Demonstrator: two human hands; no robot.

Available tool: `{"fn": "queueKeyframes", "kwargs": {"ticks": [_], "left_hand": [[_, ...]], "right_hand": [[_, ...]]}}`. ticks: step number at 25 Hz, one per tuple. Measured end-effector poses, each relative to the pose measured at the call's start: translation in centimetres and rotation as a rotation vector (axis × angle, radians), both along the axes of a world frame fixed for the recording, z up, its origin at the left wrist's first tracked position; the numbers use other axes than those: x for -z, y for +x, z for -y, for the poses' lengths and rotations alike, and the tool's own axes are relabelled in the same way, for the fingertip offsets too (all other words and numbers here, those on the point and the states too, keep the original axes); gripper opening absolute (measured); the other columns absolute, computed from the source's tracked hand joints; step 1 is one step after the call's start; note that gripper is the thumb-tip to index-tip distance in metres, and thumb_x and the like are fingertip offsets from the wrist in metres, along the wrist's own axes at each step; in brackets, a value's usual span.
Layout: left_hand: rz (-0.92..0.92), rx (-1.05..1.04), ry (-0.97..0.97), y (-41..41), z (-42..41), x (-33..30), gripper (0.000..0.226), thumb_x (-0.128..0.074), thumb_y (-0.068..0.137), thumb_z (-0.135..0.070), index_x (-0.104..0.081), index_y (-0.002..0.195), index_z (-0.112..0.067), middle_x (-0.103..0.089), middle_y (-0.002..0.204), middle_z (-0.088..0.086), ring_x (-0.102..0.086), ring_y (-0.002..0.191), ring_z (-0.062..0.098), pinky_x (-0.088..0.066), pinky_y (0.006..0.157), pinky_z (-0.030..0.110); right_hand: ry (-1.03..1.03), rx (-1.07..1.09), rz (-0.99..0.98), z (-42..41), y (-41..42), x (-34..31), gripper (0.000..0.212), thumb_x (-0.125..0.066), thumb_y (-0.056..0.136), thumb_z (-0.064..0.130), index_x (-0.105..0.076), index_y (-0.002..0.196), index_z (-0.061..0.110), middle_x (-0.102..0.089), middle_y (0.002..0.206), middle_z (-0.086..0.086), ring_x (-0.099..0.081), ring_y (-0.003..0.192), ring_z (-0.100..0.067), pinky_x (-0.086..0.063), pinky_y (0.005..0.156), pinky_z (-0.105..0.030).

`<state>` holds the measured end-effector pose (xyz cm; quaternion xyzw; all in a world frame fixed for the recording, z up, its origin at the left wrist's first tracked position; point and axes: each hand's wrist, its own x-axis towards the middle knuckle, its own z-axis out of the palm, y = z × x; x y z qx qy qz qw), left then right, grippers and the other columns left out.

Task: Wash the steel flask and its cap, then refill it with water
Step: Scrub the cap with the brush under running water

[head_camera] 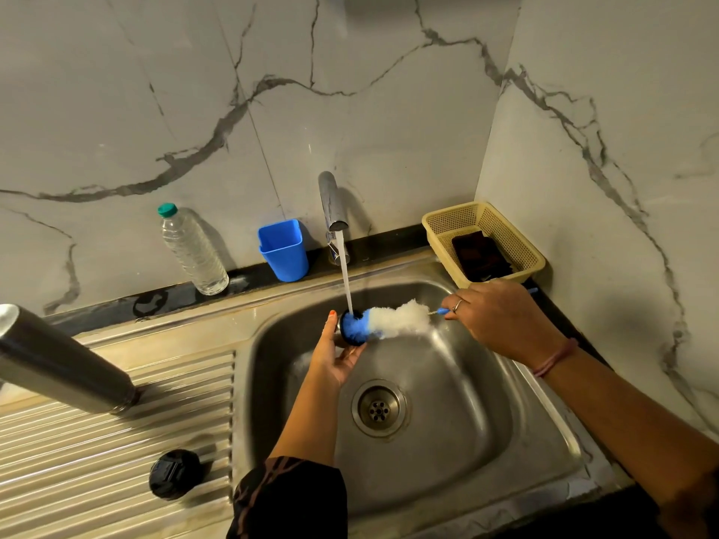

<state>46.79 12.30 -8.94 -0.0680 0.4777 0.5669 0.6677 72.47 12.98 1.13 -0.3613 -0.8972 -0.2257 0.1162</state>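
The steel flask [66, 361] stands on the ribbed drainboard at the left, open end hidden. A black inner cap [174, 474] lies on the drainboard near the front. Over the sink, my left hand [334, 354] holds a small dark steel cap [352, 328] under the running water. My right hand [496, 315] grips the blue handle of a bottle brush [393, 320]. The brush's blue and white foamy bristles are pushed into the cap. Water falls from the tap [332, 202] onto the cap and brush.
The steel sink [459, 402] has a drain at its middle. On the back ledge stand a clear plastic bottle [192, 250] and a blue cup [283, 249]. A yellow basket [482, 243] with a dark cloth sits at the right corner.
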Motion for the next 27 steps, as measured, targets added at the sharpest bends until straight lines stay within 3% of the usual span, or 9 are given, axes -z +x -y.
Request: {"fn": "queueKeyframes", "kwargs": {"ticks": [4,8,10,12,17,20,23,27], "left_hand": [[0.007,0.018,-0.003,0.3,0.1,0.3,0.053,-0.073,0.086,-0.035,-0.056,0.125,-0.003,-0.06,0.117,0.02,-0.065,0.108,0.034,-0.059,0.086,0.044],[0.004,0.023,0.019,0.6,0.2,0.4,0.047,-0.072,0.087,-0.033,-0.059,0.121,-0.004,-0.058,0.123,0.019,-0.062,0.114,0.034,-0.054,0.093,0.043],[-0.013,0.024,0.031,0.7,0.1,0.2,0.049,-0.071,0.089,-0.033,-0.057,0.125,-0.003,-0.061,0.116,0.017,-0.063,0.112,0.033,-0.054,0.094,0.043],[-0.003,0.008,0.038,0.6,0.0,0.1,0.05,-0.071,0.088,-0.032,-0.055,0.125,-0.002,-0.062,0.114,0.017,-0.064,0.11,0.033,-0.054,0.094,0.044],[0.015,-0.012,0.037,0.4,0.0,0.3,0.052,-0.072,0.087,-0.033,-0.057,0.126,-0.001,-0.06,0.12,0.02,-0.065,0.109,0.035,-0.056,0.09,0.045],[0.013,-0.011,0.025,0.4,0.2,0.4,0.053,-0.073,0.087,-0.033,-0.057,0.125,-0.001,-0.061,0.118,0.02,-0.065,0.108,0.034,-0.056,0.092,0.044],[-0.005,-0.002,0.025,0.6,0.2,0.1,0.053,-0.072,0.087,-0.033,-0.056,0.127,-0.002,-0.063,0.112,0.018,-0.066,0.104,0.031,-0.06,0.079,0.041],[0.025,-0.023,0.042,0.6,0.1,-0.1,0.054,-0.074,0.086,-0.03,-0.054,0.128,-0.001,-0.062,0.118,0.021,-0.067,0.105,0.034,-0.062,0.074,0.043]], "right_hand": [[0.075,-0.029,0.011,-0.1,0.0,-1.0,0.018,-0.075,0.07,0.007,-0.072,0.087,0.012,-0.067,0.072,-0.004,-0.059,0.057,-0.02,-0.039,0.051,-0.027],[-0.036,0.009,0.083,-0.7,-0.1,-1.9,0.014,-0.083,0.068,0.022,-0.073,0.074,0.014,-0.059,0.052,0.0,-0.048,0.039,-0.015,-0.031,0.041,-0.021],[-0.054,0.054,0.15,-0.8,-0.1,-2.0,0.016,-0.075,0.079,0.031,-0.071,0.074,0.016,-0.056,0.05,0.003,-0.039,0.037,-0.013,-0.025,0.041,-0.021],[-0.044,0.071,0.171,-0.9,-0.2,-1.9,0.021,-0.064,0.088,0.033,-0.071,0.081,0.014,-0.06,0.057,0.002,-0.046,0.043,-0.013,-0.029,0.044,-0.023],[0.035,-0.029,0.093,-0.6,-0.4,-1.9,0.01,-0.073,0.076,0.018,-0.071,0.082,0.01,-0.065,0.066,-0.005,-0.058,0.053,-0.019,-0.038,0.05,-0.027],[-0.039,-0.005,0.078,-0.5,0.0,-1.1,0.01,-0.076,0.074,0.02,-0.072,0.08,0.013,-0.066,0.065,-0.003,-0.06,0.052,-0.019,-0.042,0.047,-0.026],[-0.097,0.081,0.098,-0.7,0.4,0.0,0.015,-0.072,0.081,0.031,-0.072,0.08,0.015,-0.066,0.063,0.0,-0.061,0.051,-0.017,-0.046,0.044,-0.025],[-0.044,0.052,0.074,-0.3,0.3,-0.1,0.016,-0.077,0.076,0.024,-0.071,0.081,0.01,-0.066,0.065,-0.005,-0.06,0.053,-0.02,-0.047,0.046,-0.027]]}}
